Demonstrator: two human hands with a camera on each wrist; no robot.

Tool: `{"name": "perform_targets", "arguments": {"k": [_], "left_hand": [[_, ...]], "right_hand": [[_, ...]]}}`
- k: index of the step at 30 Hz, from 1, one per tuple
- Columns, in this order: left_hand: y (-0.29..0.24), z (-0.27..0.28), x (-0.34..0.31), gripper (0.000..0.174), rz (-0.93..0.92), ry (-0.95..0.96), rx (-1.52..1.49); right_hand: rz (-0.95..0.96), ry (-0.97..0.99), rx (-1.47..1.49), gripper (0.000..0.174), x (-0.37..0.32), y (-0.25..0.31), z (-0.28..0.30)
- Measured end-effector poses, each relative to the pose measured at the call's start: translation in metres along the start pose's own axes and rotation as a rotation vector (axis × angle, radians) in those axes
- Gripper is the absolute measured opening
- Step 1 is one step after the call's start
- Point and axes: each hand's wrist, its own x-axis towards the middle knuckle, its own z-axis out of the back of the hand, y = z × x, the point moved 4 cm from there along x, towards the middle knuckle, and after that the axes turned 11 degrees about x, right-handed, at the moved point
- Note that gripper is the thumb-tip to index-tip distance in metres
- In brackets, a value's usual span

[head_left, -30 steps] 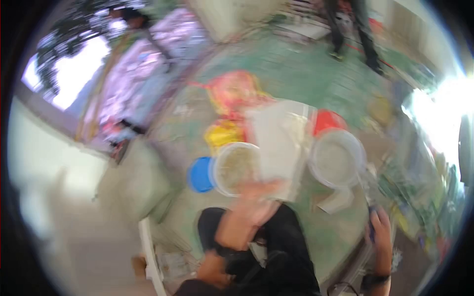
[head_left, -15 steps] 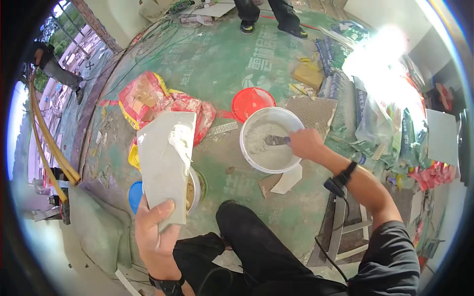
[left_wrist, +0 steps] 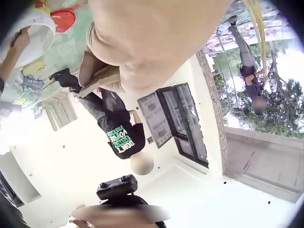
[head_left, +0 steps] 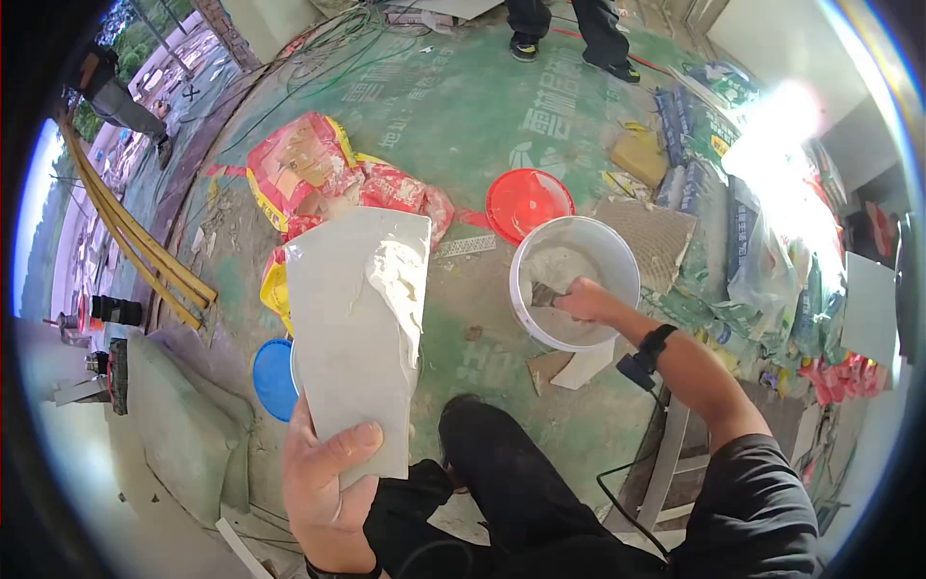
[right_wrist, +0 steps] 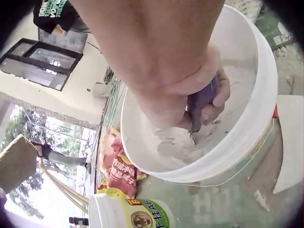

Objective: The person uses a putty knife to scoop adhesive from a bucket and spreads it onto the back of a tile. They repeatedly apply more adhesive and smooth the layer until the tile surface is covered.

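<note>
My left hand (head_left: 328,473) grips the lower end of a pale grey tile piece (head_left: 338,328), thumb on its near face and fingers behind. A thick smear of white paste (head_left: 397,275) clings along the tile's upper right edge. In the left wrist view only the tile's edge (left_wrist: 102,78) shows beyond the fingers. My right hand (head_left: 586,302) reaches into a white bucket (head_left: 627,265) and holds a putty knife (head_left: 543,293). Its dark handle (right_wrist: 205,97) shows in the fist in the right wrist view, over whitish paste (right_wrist: 175,145); the blade is mostly hidden.
A red lid (head_left: 529,205) lies behind the bucket, a blue lid (head_left: 273,379) left of the tile. A second bucket (right_wrist: 102,211) stands mostly behind the tile. Red-and-yellow bags (head_left: 304,169) lie on the floor. Tile scraps (head_left: 584,367) surround the bucket. Someone's legs (head_left: 579,34) stand farther back.
One second ago my right hand was low at the right, outside the bucket; half a second ago it was inside with the putty knife. The knife has since shifted within it, and the tile appears closer.
</note>
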Motion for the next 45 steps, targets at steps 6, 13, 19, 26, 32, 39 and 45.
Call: {"name": "perform_targets", "arguments": {"k": [6,13,19,26,32,39,45], "left_hand": [[0.003,-0.004,0.0,0.076,-0.022,-0.004,-0.028],[0.01,-0.008,-0.006,0.07,-0.03,0.036,0.026],[0.014,-0.004,-0.008,0.07,-0.017,0.014,0.064],[0.013,-0.005,-0.007,0.068,-0.033,0.07,0.065],[0.02,-0.009,-0.005,0.07,-0.011,0.055,0.095],[0.044,-0.035,0.009,0.065,0.027,0.163,0.075],[0.067,-0.058,0.018,0.056,0.126,0.249,0.082]], "right_hand": [[0.003,0.1,0.056,0.043,-0.021,0.003,0.037],[0.328,-0.269,-0.282,0.039,-0.038,0.014,0.026],[0.189,-0.368,-0.358,0.042,-0.061,0.032,0.015],[0.073,-0.069,0.227,0.041,-0.055,0.001,0.03],[0.062,-0.026,0.58,0.032,-0.084,0.0,0.055],[0.142,-0.162,0.591,0.03,-0.137,-0.002,0.1],[0.252,-0.267,0.542,0.036,-0.187,0.014,0.142]]}}
